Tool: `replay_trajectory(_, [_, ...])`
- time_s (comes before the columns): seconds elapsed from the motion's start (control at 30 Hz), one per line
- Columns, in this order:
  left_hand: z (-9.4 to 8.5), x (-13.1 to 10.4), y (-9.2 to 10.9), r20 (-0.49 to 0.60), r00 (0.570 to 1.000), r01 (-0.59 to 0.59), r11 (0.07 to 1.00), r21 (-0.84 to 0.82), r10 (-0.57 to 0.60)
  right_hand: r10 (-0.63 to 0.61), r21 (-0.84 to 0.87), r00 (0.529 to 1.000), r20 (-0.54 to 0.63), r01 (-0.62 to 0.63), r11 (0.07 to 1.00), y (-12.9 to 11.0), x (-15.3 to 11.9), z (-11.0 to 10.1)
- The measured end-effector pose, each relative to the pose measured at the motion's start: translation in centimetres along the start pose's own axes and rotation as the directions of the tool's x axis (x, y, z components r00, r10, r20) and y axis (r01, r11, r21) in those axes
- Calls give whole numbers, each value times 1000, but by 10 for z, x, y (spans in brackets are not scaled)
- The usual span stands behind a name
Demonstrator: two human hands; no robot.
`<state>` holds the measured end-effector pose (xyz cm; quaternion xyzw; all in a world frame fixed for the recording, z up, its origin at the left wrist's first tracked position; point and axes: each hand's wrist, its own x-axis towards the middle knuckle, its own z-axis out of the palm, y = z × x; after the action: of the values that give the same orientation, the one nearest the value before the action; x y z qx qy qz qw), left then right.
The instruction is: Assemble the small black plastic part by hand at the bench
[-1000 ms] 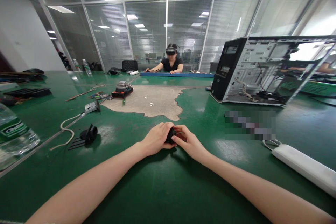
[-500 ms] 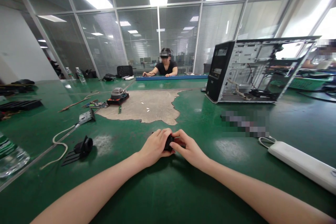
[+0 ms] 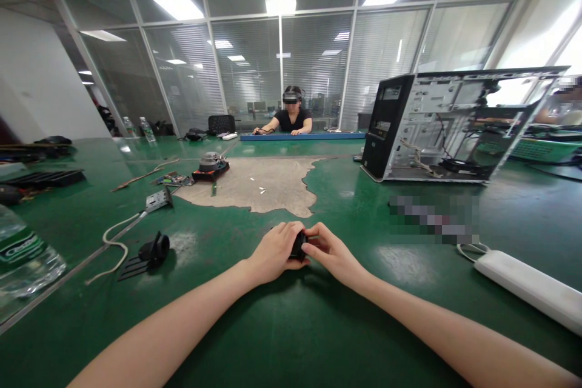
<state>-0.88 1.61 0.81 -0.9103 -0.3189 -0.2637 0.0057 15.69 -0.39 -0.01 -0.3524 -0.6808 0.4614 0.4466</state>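
Observation:
Both hands meet on a small black part (image 3: 297,246) low over the green table, in the middle of the head view. My left hand (image 3: 278,250) is wrapped round it from the left and covers most of it. From the right, my right hand (image 3: 325,247) pinches its edge between thumb and fingers. The kind of part cannot be made out. To the left lies a black plastic piece (image 3: 154,247) with a round end and flat slats. Beyond it is a small metal box (image 3: 159,199) with a pale cable (image 3: 119,247).
An opened computer case (image 3: 427,127) stands at the back right, near a white power strip (image 3: 530,288). A water bottle (image 3: 27,260) is at the left edge. A heatsink-like part (image 3: 211,165) rests by a bare patch (image 3: 273,185). A person (image 3: 293,118) sits opposite.
The whole view has shifted slightly, so everything appears a little further right. Both hands keep their hold on the black part, with hardly any change in the fingers.

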Motion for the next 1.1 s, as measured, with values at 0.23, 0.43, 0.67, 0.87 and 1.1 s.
replay_trajectory(0.23, [-1,1,1,8,1000,23,999,-25,-23,18,-37,1000,-5,-18,999,-1,0,-1])
replay_trajectory(0.43, [0,1,1,-1,999,34,999,-25,-34,-8,-14,1000,0,8,1000,-5,-2,-1])
replay_trajectory(0.67, [1,2,1,-3,999,34,999,-19,-34,-1,-11,999,-45,0,1000,5,3,-1])
replay_trajectory(0.87, [1,2,1,1,999,44,999,-25,-44,9,-65,1000,-16,-10,998,0,0,-2])
replay_trajectory(1.1, [3,2,0,-1,1000,31,999,-11,-31,-29,-62,999,-36,27,998,-2,-1,-1])
